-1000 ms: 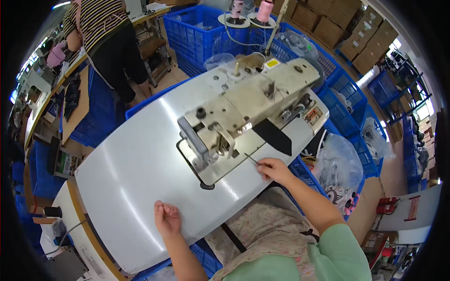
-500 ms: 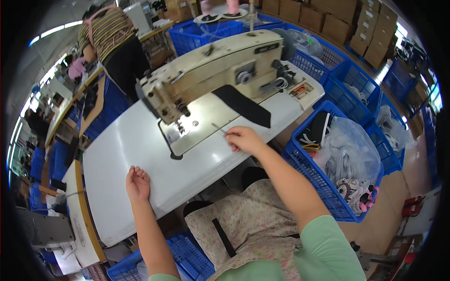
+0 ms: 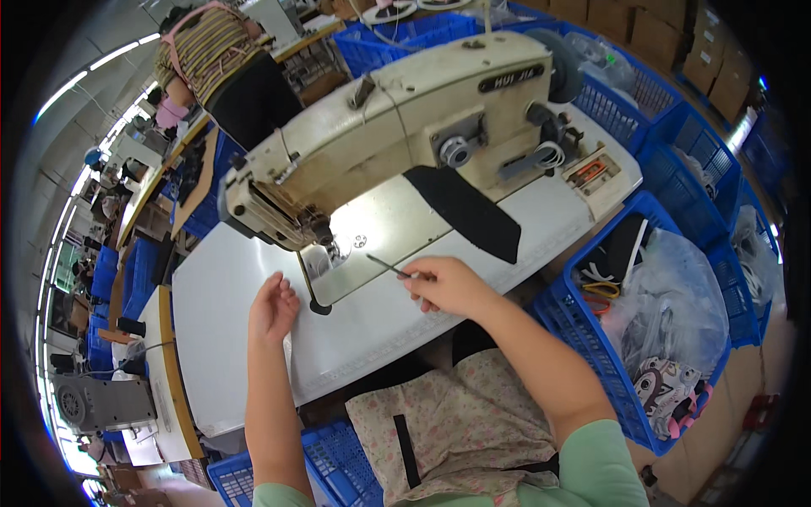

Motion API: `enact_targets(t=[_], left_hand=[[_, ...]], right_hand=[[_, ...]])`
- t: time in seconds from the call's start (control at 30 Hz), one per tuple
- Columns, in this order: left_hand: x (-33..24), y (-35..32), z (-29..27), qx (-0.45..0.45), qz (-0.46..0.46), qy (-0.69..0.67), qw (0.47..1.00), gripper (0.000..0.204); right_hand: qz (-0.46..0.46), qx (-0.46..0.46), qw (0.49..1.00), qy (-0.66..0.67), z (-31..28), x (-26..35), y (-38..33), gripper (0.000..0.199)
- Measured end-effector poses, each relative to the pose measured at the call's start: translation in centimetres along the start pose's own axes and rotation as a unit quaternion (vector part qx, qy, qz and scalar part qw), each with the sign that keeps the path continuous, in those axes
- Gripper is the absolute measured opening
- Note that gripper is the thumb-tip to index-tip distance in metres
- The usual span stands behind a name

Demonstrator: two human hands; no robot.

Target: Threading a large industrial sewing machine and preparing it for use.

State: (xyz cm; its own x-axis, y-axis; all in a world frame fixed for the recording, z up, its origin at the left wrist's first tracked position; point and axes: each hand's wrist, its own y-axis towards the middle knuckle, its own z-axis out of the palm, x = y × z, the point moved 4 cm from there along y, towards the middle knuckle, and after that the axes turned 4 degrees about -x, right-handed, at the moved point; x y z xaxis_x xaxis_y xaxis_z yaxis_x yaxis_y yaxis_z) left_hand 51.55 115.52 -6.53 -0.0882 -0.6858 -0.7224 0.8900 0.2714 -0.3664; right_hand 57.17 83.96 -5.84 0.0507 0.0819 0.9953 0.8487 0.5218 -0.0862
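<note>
Fingers (image 3: pixel 418 283) of the right hand (image 3: pixel 452 287) pinch thin tweezers (image 3: pixel 390 267) aimed toward the sewing machine (image 3: pixel 397 127) needle area, the left hand (image 3: pixel 272 308) rests flat and empty on the white table (image 3: pixel 220 338), and the black strip (image 3: pixel 463 211) lies unsewn, so work looks barely begun.

A white worktop (image 3: pixel 228 338) is seen, on which a cream industrial sewing machine (image 3: pixel 397 127) is mounted. A black fabric strip (image 3: pixel 465 211) is laid across the machine bed and worktop (slanting toward the near edge). An open tray of small tools (image 3: pixel 596 173) is set at the right end.
</note>
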Motion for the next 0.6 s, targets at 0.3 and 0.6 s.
enact_targets(t=[0.3,0.6], left_hand=[[0.5,6.5,2.7,-0.020,0.095,0.055,0.994,0.011],[0.0,5.0,3.0,-0.060,0.158,0.103,0.980,0.014]], right_hand=[[-0.126,-0.027,0.939,-0.318,1.0,2.5,10.0,0.016],[-0.251,0.010,0.905,-0.344,2.2,1.8,14.5,0.016]])
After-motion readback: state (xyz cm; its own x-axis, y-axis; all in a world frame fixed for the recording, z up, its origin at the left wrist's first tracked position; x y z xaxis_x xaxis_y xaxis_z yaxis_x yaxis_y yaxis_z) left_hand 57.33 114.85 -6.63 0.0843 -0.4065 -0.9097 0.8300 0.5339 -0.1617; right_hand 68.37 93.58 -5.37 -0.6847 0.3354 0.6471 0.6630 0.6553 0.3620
